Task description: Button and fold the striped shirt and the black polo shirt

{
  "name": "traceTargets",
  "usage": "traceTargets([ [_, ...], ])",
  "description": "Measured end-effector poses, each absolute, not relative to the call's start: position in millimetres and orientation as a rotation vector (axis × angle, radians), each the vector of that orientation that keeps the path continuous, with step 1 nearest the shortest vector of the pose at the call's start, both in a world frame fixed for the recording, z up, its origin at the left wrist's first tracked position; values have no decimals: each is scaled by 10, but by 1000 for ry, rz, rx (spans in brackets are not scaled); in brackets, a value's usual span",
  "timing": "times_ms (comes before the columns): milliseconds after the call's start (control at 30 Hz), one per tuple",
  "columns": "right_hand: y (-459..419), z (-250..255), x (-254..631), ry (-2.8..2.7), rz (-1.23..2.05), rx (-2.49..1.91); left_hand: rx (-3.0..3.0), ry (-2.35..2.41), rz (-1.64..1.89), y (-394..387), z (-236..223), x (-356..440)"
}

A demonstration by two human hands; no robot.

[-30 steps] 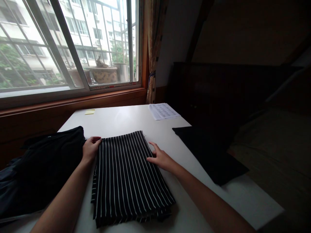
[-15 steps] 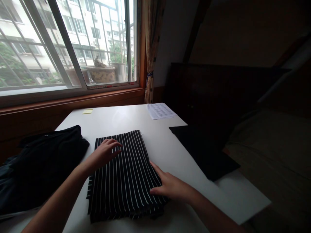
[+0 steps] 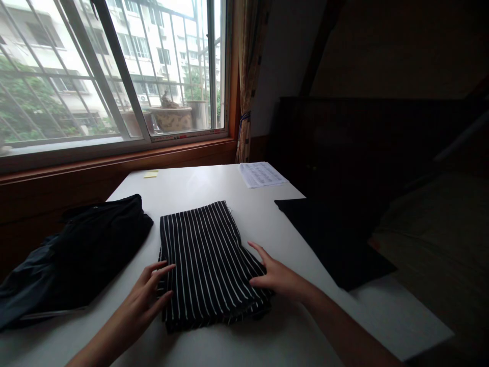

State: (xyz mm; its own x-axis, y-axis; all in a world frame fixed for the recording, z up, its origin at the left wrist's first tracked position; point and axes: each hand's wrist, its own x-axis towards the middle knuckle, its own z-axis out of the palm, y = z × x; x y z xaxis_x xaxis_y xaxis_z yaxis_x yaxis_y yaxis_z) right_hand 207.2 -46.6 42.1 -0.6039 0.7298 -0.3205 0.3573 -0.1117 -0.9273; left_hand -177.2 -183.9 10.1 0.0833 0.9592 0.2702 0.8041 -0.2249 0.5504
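Observation:
A folded black cloth with white stripes [image 3: 206, 260] lies on the white table [image 3: 191, 186] in front of me, its near edge layered and uneven. At its left edge rests my left hand [image 3: 151, 290], fingers apart, their tips on the fabric. My right hand [image 3: 271, 272] is at the opposite edge, thumb on the cloth and index finger stretched out past its side. Neither hand grips anything that I can see.
Dark garments [image 3: 91, 255] are heaped at the table's left. On the right side lies a flat black cloth [image 3: 332, 242] reaching the edge. Printed papers [image 3: 263, 175] and a yellow sticky note [image 3: 151, 174] lie toward the back, below a barred window [image 3: 183, 66].
My left hand has moved from the top of the striped cloth back toward me, to its left edge. The right hand stays by the right edge. The view has shifted slightly left.

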Motion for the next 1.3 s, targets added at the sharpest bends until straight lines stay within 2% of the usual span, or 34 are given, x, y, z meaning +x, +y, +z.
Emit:
traceTargets([
  [133, -100, 440, 2297, -1751, 1695, -1318, 2082, 1569, 891, -1777, 180, -1447],
  [267, 112, 407, 2544, -1842, 1364, -1486, 2328, 1722, 887, -1694, 219, -1270],
  [367, 89, 373, 2618, -1910, 1286, -1460, 2580, 1758, 749, -1717, 250, -1120],
  [500, -29, 426, 2564, -1898, 1303, -1425, 2822, 1475, 570, -1758, 287, -851],
  [767, -206, 618, 2485, -1703, 1433, -1414, 3026, 1329, 667, -1728, 360, -723],
  [1100, -409, 307, 2486, -1391, 1614, -1419, 3001, 1256, 752, -1914, 322, -977],
  [1300, -453, 257, 2577, -1449, 1587, -1364, 2948, 1169, 668, -1972, 347, -1005],
])
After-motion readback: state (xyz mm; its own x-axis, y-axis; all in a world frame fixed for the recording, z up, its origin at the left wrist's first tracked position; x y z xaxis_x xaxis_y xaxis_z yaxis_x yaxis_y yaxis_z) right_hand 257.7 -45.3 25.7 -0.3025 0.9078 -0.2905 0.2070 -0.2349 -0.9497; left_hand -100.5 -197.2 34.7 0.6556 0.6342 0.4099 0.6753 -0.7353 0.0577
